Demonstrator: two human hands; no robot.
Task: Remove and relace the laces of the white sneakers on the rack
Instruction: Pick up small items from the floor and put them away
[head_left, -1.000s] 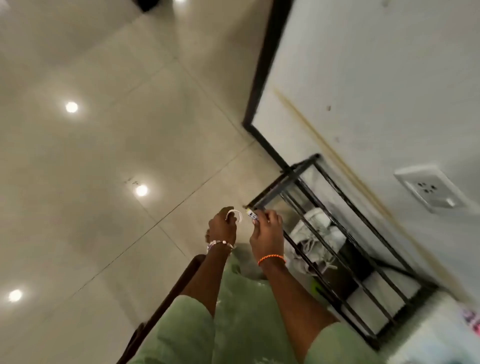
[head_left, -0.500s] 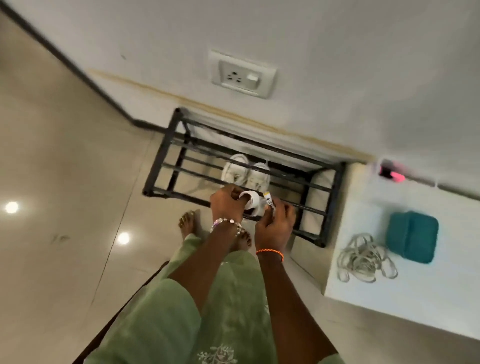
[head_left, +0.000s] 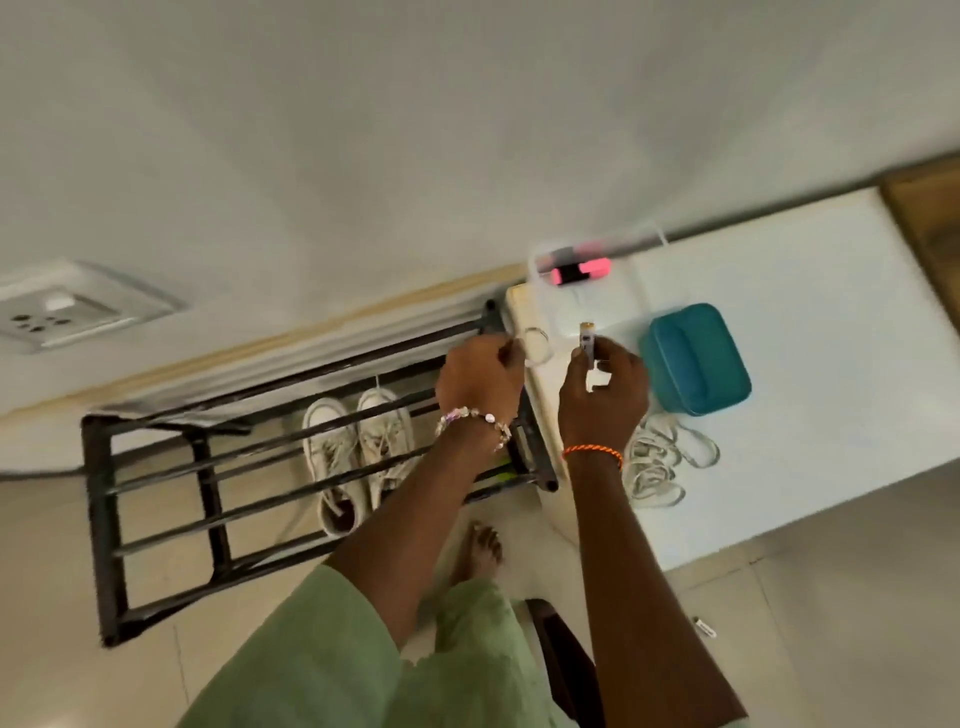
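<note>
Both hands have swung right since half a second ago, from above the rack (head_left: 156, 525) to the near-left corner of the white table (head_left: 831, 395). The left hand (head_left: 480, 379) pinches a small pale ring (head_left: 536, 347), perhaps a roll of tape; the right hand (head_left: 602, 400) curls its fingers round a small upright tube (head_left: 587, 340). What either item is cannot be told through the motion blur.

The sneakers (head_left: 358, 457) sit side by side on a lower shelf near the rack's right end, seen through its top bars. Their long axes run from wall to floor edge, toes toward the wall, open collars toward the person. Laces appear to be in the eyelets. A loose pile of laces (head_left: 660, 462) lies at the table's near edge, just beside a teal box (head_left: 696, 358).

Risks from here, as a judgement: with both hands occupied, reaching between the bars for a sneaker could drop the ring or tube, or snag a lace on a bar.
</note>
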